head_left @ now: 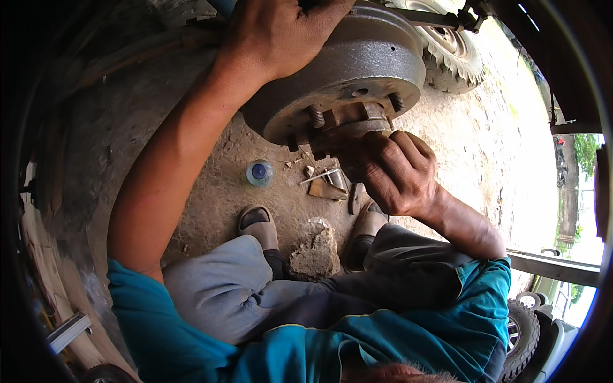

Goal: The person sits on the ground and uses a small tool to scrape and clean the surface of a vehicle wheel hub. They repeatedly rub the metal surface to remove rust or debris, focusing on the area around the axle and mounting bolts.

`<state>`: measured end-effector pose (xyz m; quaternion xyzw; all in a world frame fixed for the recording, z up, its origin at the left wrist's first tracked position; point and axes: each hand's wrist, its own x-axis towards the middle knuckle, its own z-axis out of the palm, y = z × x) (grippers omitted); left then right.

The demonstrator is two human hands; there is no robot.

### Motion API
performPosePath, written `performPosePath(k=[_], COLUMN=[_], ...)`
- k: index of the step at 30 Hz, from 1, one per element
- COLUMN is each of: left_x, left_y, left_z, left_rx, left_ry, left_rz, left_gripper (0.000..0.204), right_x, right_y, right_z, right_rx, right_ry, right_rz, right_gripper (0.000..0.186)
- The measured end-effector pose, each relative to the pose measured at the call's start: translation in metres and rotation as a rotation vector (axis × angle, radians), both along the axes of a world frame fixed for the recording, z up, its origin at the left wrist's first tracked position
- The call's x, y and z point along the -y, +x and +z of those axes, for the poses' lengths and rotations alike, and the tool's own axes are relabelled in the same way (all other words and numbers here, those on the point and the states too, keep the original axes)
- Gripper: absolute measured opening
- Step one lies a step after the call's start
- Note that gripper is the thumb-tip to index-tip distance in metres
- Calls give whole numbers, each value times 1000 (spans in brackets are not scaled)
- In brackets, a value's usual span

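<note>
A grey metal brake drum with protruding wheel studs hangs before me on an axle. My left hand lies over its upper left side, fingers bent at the top edge of the picture and partly cut off. From the drum's face sticks out a wheel hub, which looks dark and greasy. My right hand is closed at the end of this hub, its fingers curled around it. Those fingertips are hidden behind the knuckles, so any small part between them does not show.
On the dirt floor stand a clear bottle with a blue cap and a rough stone block between my shoes. Several metal pieces lie under the hub. A treaded wheel is at the upper right, a parked vehicle at lower right.
</note>
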<state>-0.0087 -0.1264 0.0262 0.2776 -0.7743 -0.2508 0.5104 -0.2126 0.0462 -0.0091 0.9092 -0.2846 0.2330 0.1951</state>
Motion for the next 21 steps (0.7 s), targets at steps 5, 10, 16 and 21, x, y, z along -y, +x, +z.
performPosePath(k=[5,10,16,21], left_x=[-2,0,-3,-5], left_y=[-3,3,2,-2], left_z=[0,3,5,4], left_rx=[-21,70,30,-24], left_ry=[-100,-22,-27,-29], left_rz=[-8,53,22,-27], left_gripper=[49,50,51,51], right_x=[-3,-7,-10,-13], right_y=[-10,-15,-7,-5], right_z=[-1,-1,10,10], right_rx=[-4,-28,-76,-67], right_ry=[-44,-59,7,-36], right_rz=[-53,-78,-86,-127], right_gripper=[42,40,42,37])
